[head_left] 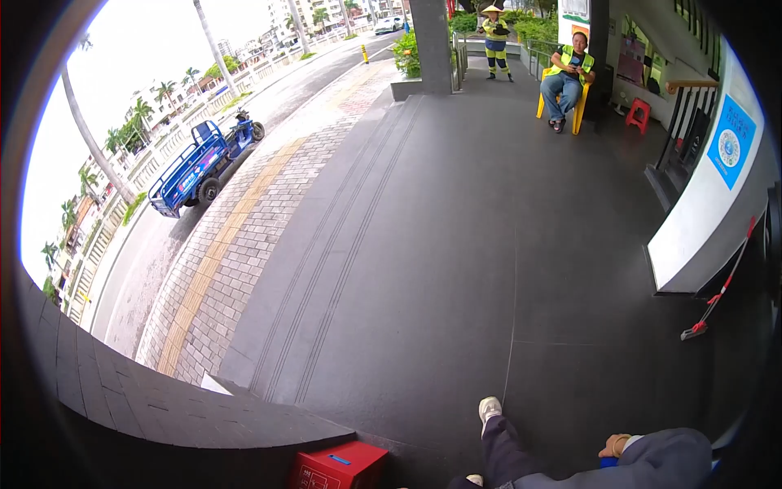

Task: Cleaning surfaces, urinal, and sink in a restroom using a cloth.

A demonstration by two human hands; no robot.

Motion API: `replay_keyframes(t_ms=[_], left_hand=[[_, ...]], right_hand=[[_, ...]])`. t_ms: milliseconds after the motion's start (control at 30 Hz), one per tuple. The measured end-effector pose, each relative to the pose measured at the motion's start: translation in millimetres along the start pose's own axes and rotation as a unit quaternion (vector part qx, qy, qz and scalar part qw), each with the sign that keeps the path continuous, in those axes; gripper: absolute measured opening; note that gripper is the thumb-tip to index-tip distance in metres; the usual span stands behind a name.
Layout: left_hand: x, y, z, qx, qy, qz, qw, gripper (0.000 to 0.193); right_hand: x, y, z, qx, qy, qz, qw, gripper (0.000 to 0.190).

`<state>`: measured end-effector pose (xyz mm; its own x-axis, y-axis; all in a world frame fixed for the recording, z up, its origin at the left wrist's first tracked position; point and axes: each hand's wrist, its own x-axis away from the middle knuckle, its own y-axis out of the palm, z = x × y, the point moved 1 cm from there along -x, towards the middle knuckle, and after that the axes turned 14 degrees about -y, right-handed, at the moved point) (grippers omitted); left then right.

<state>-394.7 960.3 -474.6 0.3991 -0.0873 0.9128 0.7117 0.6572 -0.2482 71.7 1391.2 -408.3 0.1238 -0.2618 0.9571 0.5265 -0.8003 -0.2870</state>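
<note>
My right hand (pixel 613 446), with a pale bangle at its wrist, is low at the right, below a dark grey sleeve (pixel 666 452). Its fingers curl against a blue object (pixel 608 463), mostly hidden by the hand and sleeve, so its kind is unclear. My left hand is out of view. Before me stretches a dark grey tiled floor (pixel 427 275). One of my legs, in dark trousers, reaches forward and ends in a light shoe (pixel 490 408). At the bottom edge stands a red box (pixel 342 461) with writing on its front.
A long-handled brush (pixel 693 331) leans by a white pillar (pixel 690 263) at right. Ahead, a person in a hi-vis vest (pixel 571 67) sits on a yellow chair (pixel 577 113); another person (pixel 496 46) stands behind. Shallow steps (pixel 342 263) border paving and a blue cargo tricycle (pixel 198 162).
</note>
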Motion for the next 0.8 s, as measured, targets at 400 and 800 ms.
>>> replay_keyframes(t_ms=[400, 800], left_hand=[[104.2, 112.9, 460.6, -0.337, 0.542, 0.011, 0.770, 0.098], [132.3, -63.0, 711.3, -0.286, 0.729, -0.042, 0.620, 0.088]], right_hand=[[-22.8, -396.5, -209.0, 0.084, -0.066, 0.107, 0.989, 0.052], [-20.0, -690.8, -658.4, 0.207, -0.224, 0.160, 0.939, 0.046]])
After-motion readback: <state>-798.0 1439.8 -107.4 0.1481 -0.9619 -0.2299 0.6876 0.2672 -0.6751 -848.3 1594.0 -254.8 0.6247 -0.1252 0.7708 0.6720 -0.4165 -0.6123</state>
